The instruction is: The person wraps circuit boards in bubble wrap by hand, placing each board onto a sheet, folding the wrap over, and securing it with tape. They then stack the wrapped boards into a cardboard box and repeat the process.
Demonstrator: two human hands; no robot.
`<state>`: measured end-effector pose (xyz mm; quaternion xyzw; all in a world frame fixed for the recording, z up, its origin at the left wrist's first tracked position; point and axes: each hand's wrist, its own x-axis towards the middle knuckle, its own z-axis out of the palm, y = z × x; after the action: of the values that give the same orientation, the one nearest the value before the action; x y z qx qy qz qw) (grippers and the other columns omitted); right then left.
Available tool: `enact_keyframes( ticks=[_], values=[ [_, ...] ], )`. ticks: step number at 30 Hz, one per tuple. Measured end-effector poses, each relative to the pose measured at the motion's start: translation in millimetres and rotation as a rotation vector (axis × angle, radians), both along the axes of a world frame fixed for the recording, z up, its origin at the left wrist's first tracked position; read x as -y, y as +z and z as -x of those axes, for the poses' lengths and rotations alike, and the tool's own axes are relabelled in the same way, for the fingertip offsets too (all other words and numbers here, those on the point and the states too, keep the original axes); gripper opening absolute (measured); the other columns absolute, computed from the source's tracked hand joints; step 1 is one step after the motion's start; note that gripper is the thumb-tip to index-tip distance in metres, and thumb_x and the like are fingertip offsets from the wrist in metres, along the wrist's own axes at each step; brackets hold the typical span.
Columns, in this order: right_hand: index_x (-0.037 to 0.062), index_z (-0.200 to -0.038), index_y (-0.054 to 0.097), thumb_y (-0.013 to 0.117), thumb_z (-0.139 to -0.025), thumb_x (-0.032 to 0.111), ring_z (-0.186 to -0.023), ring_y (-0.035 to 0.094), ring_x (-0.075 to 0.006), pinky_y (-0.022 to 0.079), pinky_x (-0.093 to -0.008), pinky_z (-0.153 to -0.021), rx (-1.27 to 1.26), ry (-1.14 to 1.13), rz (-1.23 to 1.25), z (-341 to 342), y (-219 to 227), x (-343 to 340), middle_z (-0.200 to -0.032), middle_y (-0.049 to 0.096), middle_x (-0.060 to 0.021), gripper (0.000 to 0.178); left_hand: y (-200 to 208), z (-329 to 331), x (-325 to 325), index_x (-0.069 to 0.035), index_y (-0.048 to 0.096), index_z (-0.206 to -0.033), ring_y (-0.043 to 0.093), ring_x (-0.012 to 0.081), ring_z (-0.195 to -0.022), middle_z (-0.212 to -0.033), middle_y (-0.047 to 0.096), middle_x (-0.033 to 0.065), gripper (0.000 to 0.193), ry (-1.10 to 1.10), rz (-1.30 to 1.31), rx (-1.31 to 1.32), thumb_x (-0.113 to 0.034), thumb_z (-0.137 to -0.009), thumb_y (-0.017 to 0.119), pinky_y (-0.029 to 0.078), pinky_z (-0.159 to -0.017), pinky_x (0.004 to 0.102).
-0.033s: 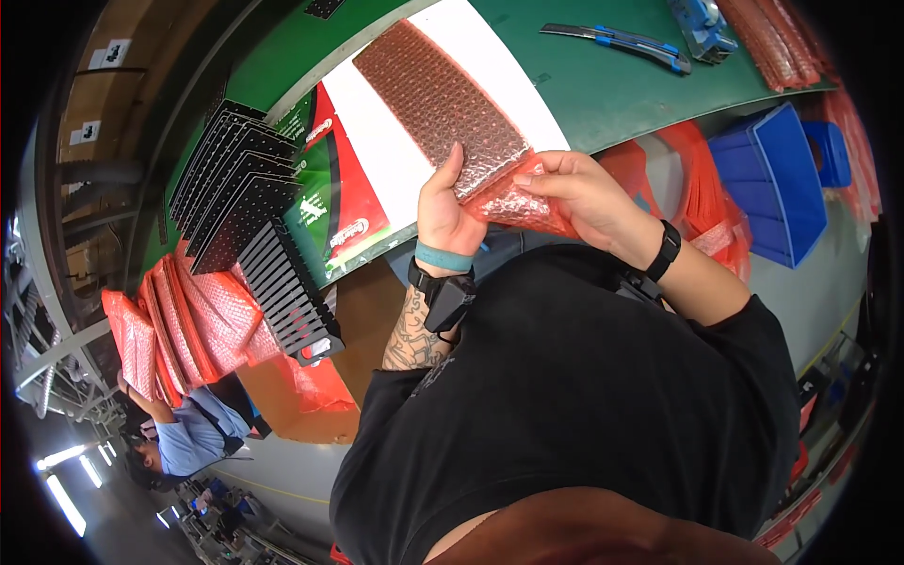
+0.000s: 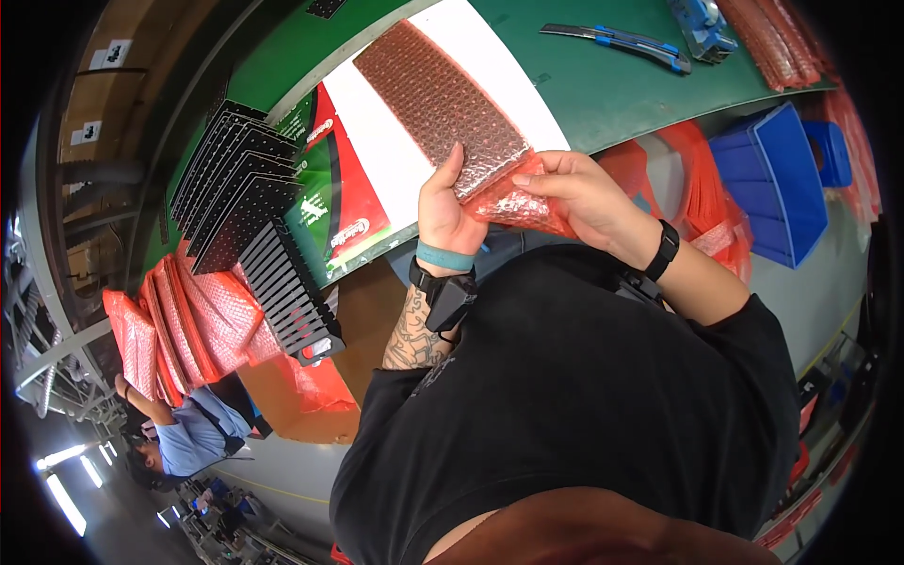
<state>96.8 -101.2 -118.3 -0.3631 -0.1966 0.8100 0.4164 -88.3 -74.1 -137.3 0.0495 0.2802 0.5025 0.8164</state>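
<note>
A red bubble-wrap bag (image 2: pixel 443 99) with a flat dark panel inside lies slantwise over a white sheet (image 2: pixel 377 155) on the workbench. My left hand (image 2: pixel 446 209) grips the bag's near left corner, thumb along the edge and fingers mostly hidden underneath. At the near end, my right hand (image 2: pixel 589 193) pinches the loose flap (image 2: pixel 518 207) between thumb and fingers. The flap is crumpled and hangs over the bench edge toward me.
Black perforated panels (image 2: pixel 231 179) stand in a black slotted rack (image 2: pixel 290 292) at left, beside stacked red bubble-wrap packs (image 2: pixel 188 320). A utility knife (image 2: pixel 617 45) and a blue tape dispenser (image 2: pixel 702 28) lie at far right. A blue bin (image 2: pixel 772 184) stands right; another person (image 2: pixel 193 433) is lower left.
</note>
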Motion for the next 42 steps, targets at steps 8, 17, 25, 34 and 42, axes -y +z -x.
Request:
enact_keyframes(
  ticks=[8,17,25,34,42],
  values=[
    [-0.0085,-0.122,0.061,0.061,-0.095,-0.002,-0.105,0.069,-0.0218,0.057,-0.0347,-0.093,-0.115,0.036,0.038,10.1,-0.3,3.7,-0.117,0.069,-0.0161,0.028,8.9,-1.1,-0.9,0.004,0.053,-0.130,0.065,0.0384,-0.113,-0.123,0.065,0.0214,0.035,-0.009,0.017,0.015,-0.018,-0.103,0.048,0.051,-0.103,0.0524],
    [-0.0077,-0.124,0.059,0.063,-0.095,0.000,-0.105,0.070,-0.0205,0.057,-0.0356,-0.094,-0.047,0.074,0.000,5.7,-1.2,6.2,-0.118,0.069,-0.0146,0.031,4.2,5.7,-7.0,0.005,0.053,-0.130,0.063,0.0388,-0.116,-0.125,0.064,0.0218,0.035,-0.078,0.043,0.011,-0.016,-0.102,0.048,0.051,-0.103,0.0536],
    [-0.0058,-0.122,0.062,0.064,-0.094,-0.002,-0.102,0.070,-0.0194,0.057,-0.0342,-0.093,-0.064,0.060,0.016,4.3,-6.9,3.0,-0.112,0.072,-0.0129,0.029,13.7,5.1,12.6,0.006,0.050,-0.134,0.061,0.0369,-0.121,-0.128,0.062,0.0216,0.037,-0.106,-0.004,-0.025,-0.017,-0.105,0.049,0.049,-0.106,0.0509],
    [0.0014,-0.103,0.069,0.069,-0.093,0.007,-0.079,0.068,-0.0125,0.054,-0.0275,-0.070,0.519,0.695,-0.483,-45.3,9.7,13.1,-0.086,0.072,-0.0051,0.011,12.7,24.5,-0.5,0.006,0.044,-0.141,0.058,0.0339,-0.127,-0.139,0.056,0.0212,0.039,-0.074,-0.144,-0.121,-0.006,-0.104,0.049,0.048,-0.109,0.0478],
    [0.0080,-0.072,0.063,0.063,-0.100,0.037,-0.051,0.055,-0.0089,0.037,-0.0231,-0.047,0.885,0.350,-0.667,-29.2,84.6,-218.3,-0.060,0.062,-0.0011,0.040,15.3,56.9,-10.4,0.007,0.049,-0.135,0.065,0.0308,-0.117,-0.130,0.062,0.0186,0.034,-0.105,-0.070,-0.122,-0.002,-0.102,0.052,0.056,-0.100,0.0464]
  ],
)
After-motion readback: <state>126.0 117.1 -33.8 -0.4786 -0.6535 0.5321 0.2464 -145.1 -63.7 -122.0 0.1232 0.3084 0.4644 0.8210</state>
